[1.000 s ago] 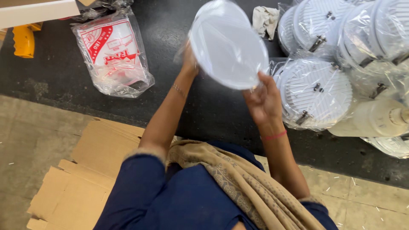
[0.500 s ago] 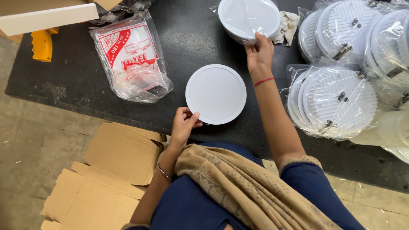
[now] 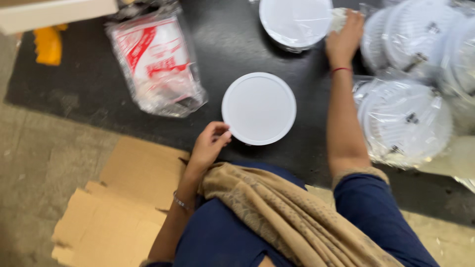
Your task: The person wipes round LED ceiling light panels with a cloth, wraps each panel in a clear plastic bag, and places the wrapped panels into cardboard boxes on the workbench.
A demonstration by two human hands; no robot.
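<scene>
A white round disc [image 3: 259,109] lies flat on the black mat [image 3: 74,99] in front of me. My left hand [image 3: 210,144] grips its near-left rim with curled fingers. A second white round disc [image 3: 295,22] in clear wrap lies at the far edge of view. My right hand [image 3: 343,40] reaches out just to the right of it, with the fingertips on a crumpled pale wrapper [image 3: 339,15]. Whether that hand grips the wrapper is hidden. A red thread circles the right wrist.
A clear bag with red print [image 3: 158,64] lies at the left of the mat. Several wrapped round white fittings [image 3: 403,118] are piled at the right. Flattened cardboard [image 3: 123,198] lies on the floor near my left. A yellow object [image 3: 48,44] and a white box [image 3: 54,12] sit at the far left.
One second ago both hands held a disc up. Now one disc lies on the mat under my left hand, and my right hand has moved from the far wrapped disc to the wrapper.
</scene>
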